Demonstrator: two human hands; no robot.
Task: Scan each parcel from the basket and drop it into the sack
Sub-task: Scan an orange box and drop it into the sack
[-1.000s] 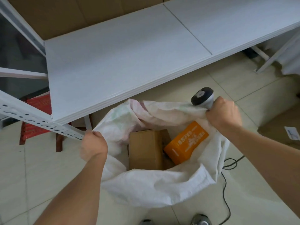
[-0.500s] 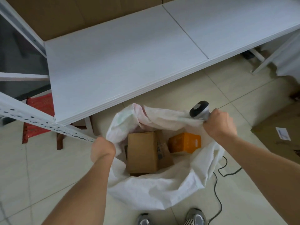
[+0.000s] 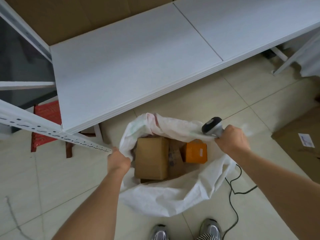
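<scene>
Both hands are on the white sack, holding its mouth wide over the tiled floor. The left hand grips the left rim, fingers curled into the fabric. The right hand pinches the far right rim and clutches the handheld scanner in the same fist, its dark head poking out toward the shelf; the scanner cable trails across the floor beside the sack.

Inside, the brown cardboard parcel lies against the left side, a second brown box is wedged next to it, and the orange parcel sits to the right. A second ago that orange parcel was tipped up at an angle, high against the right wall; now it has dropped lower and lies flatter, just beside the second brown box. The brown parcel has hardly shifted.

The hands have come down and drawn closer together in the view since then, the sack's mouth looks narrower and deeper, and a pair of grey shoes has come fully into the bottom edge. The white shelf board spans the top, with the red basket showing under its left end, well apart from the sack.
</scene>
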